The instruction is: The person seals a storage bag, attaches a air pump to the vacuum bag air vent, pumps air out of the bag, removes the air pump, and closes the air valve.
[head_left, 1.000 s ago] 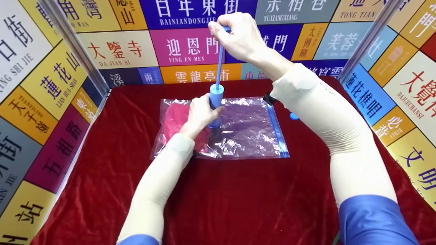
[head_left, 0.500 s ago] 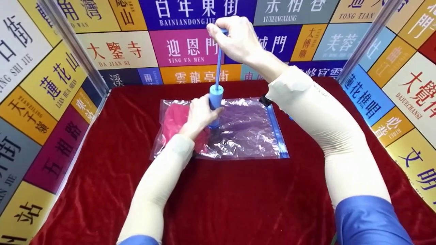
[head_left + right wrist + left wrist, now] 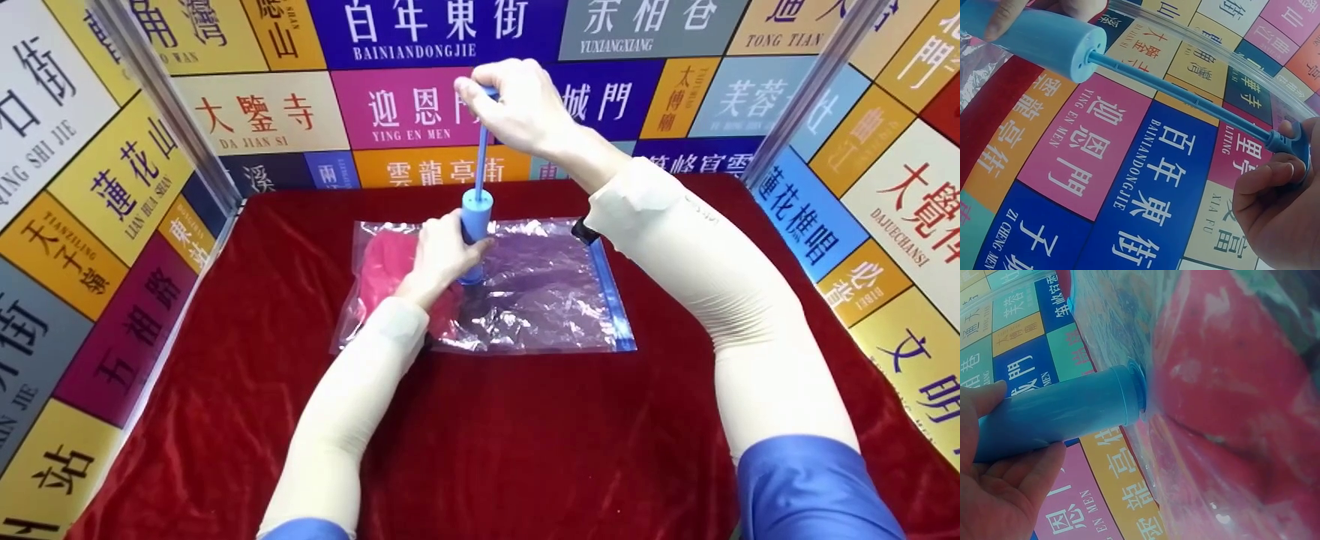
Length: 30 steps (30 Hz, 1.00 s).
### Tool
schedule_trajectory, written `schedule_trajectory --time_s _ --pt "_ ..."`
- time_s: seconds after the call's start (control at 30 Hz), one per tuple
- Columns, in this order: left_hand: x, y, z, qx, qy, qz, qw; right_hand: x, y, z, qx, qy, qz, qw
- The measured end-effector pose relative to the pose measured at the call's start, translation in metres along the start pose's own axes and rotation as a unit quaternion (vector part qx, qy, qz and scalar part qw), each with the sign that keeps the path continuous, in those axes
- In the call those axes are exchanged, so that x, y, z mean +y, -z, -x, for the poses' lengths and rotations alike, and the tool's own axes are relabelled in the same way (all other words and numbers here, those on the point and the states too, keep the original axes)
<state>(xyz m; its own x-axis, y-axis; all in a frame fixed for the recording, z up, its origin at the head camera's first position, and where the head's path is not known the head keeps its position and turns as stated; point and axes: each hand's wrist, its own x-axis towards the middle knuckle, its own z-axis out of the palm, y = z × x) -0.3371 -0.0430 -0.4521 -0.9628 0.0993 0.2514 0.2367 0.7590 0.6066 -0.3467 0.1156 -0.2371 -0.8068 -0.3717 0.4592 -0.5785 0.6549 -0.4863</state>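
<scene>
A blue hand pump [image 3: 477, 214] stands upright on a clear plastic vacuum bag [image 3: 540, 300]. My left hand [image 3: 441, 253] grips the pump's barrel, fingers and thumb wrapped round it. Above it, my right hand [image 3: 517, 105] holds the handle [image 3: 1292, 149] at the top of the pulled-out rod [image 3: 1185, 98]. In the left wrist view the barrel [image 3: 1067, 410] meets a round valve [image 3: 1139, 385] on the bag. Folded pink cloth [image 3: 386, 266] lies inside the bag's left part, and something purple [image 3: 525, 259] shows in its right part.
Dark red velvet cloth [image 3: 525, 435] covers the table. A blue zip strip [image 3: 611, 300] runs along the bag's right edge. Panels with printed characters [image 3: 255, 112] wall the back and sides, with metal posts [image 3: 172, 112] at the corners.
My right hand has come down with the handle, so less of the rod shows above the barrel. The left hand and the bag have stayed in place.
</scene>
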Motion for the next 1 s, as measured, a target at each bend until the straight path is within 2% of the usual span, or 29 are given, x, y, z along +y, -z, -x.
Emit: schedule_trajectory --time_s 0.2,0.53,1.0 --pt "0.001 0.001 0.0 -0.006 0.009 -0.006 0.9999 0.007 -0.007 0.001 -0.013 0.014 0.006 0.9998" --pt "0.001 0.0 -0.001 -0.006 0.015 -0.006 0.9999 0.019 -0.021 0.006 -0.076 -0.007 0.023 0.9969" --pt "-0.002 -0.001 -0.002 0.004 -0.009 0.003 0.9999 0.04 -0.047 0.017 -0.122 -0.005 0.06 0.9907"
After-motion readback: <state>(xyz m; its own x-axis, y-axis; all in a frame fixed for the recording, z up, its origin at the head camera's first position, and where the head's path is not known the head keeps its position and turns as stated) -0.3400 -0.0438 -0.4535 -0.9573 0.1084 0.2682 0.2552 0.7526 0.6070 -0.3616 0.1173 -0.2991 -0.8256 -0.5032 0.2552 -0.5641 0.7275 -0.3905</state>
